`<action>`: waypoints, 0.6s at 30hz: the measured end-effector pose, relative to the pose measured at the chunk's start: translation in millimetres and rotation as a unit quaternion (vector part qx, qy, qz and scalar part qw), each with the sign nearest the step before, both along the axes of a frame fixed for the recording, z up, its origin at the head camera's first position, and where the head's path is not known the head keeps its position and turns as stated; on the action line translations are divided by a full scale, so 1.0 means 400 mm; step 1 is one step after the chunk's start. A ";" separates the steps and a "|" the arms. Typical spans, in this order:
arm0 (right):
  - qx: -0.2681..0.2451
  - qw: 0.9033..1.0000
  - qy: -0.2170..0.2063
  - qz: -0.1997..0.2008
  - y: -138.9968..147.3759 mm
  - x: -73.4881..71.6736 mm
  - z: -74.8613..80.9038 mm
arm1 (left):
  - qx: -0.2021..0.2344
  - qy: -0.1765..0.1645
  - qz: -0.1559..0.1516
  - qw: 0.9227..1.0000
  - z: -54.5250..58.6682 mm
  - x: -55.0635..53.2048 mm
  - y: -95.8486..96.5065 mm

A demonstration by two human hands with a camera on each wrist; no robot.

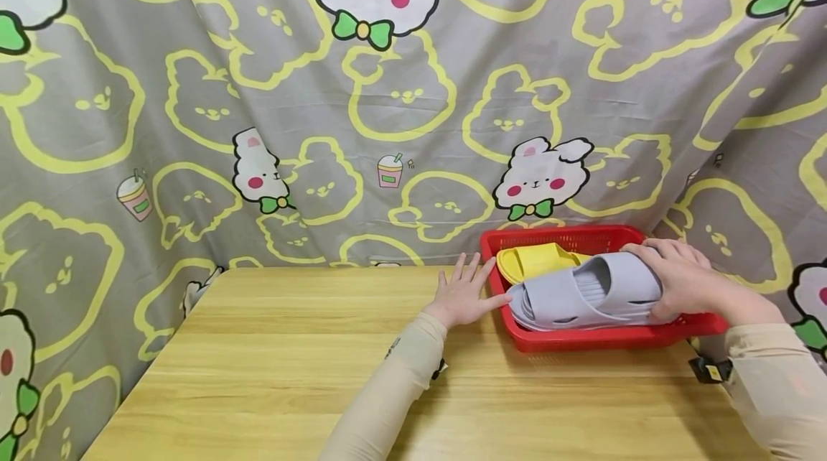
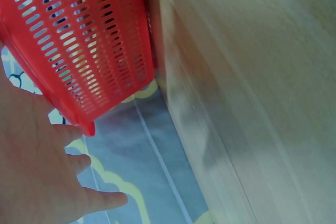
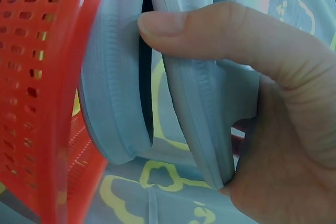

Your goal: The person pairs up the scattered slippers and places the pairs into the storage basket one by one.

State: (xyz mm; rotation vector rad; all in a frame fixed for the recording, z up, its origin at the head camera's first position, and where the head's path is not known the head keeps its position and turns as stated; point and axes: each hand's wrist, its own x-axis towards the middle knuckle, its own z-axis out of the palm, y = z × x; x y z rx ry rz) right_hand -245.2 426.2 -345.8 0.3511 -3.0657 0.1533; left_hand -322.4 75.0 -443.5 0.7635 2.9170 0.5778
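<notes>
A red plastic basket (image 1: 601,337) stands at the right of the wooden table. Inside lie a yellow slipper (image 1: 539,261) at the back and grey slippers at the front. My right hand (image 1: 688,281) grips the upper grey slipper (image 1: 555,297) by its right end, thumb along the sole's edge and fingers over the top. In the right wrist view, a second grey slipper (image 3: 113,77) sits beneath it, with a narrow gap between the two. Fingers spread, my left hand (image 1: 460,301) is at the basket's left rim, its thumb reaching the rim.
The wooden tabletop (image 1: 278,360) extends left and forward of the basket. A grey curtain (image 1: 304,109) with cartoon rabbits hangs behind the table and on both sides. The basket's perforated wall (image 2: 79,40) shows in the left wrist view.
</notes>
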 end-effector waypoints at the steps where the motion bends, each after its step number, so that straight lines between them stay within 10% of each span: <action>1: 0.002 1.000 -0.001 0.002 0.000 0.001 -0.001 | 0.000 0.000 0.001 1.000 0.000 0.000 0.000; 18: -0.024 1.000 -0.012 -0.005 0.008 0.000 -0.026 | 0.006 0.004 0.002 1.000 -0.007 -0.003 0.000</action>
